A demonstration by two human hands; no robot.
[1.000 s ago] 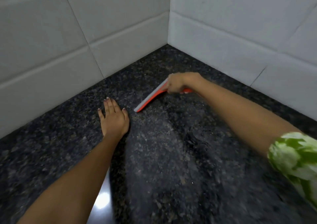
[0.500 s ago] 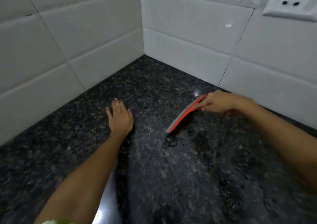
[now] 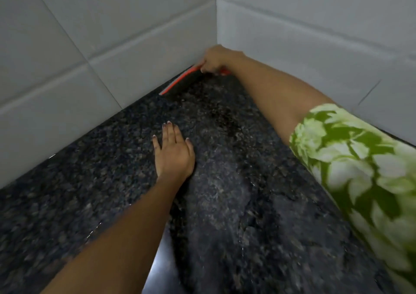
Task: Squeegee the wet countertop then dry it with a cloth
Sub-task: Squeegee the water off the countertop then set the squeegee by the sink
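Note:
A dark speckled granite countertop [image 3: 94, 187] fills the corner between two tiled walls. My right hand [image 3: 215, 60] reaches deep into that corner and grips an orange squeegee [image 3: 179, 82]. Its blade lies along the foot of the left wall, touching the counter. My left hand [image 3: 172, 151] rests flat on the counter nearer to me, fingers straight and pointing toward the wall. A wet, duller streak [image 3: 225, 181] runs down the middle of the counter from the corner toward me. No cloth is in view.
White tiled walls [image 3: 112, 46] close off the counter on the left and at the back right. My green and white patterned sleeve [image 3: 360, 169] covers the right side of the view.
My right hand has carried the squeegee from the counter by the back right wall into the far corner, against the left wall. My left hand stays flat in place.

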